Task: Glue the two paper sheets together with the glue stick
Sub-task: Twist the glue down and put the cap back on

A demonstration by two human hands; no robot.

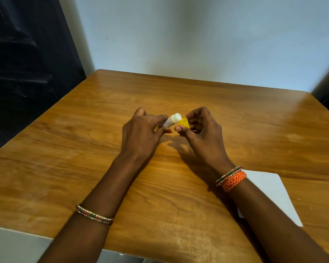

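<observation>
My left hand grips a small glue stick with a white and yellow body, its white tip pointing right and uncovered. My right hand pinches the yellow cap just beside that tip, apart from it. Both hands hover over the middle of the wooden table. White paper lies flat at the near right, partly hidden under my right forearm; whether it is one sheet or two stacked I cannot tell.
A pale wall runs behind the table's far edge. Dark material fills the left background. The table's near edge drops off at the bottom left. Bangles and an orange band sit on my wrists.
</observation>
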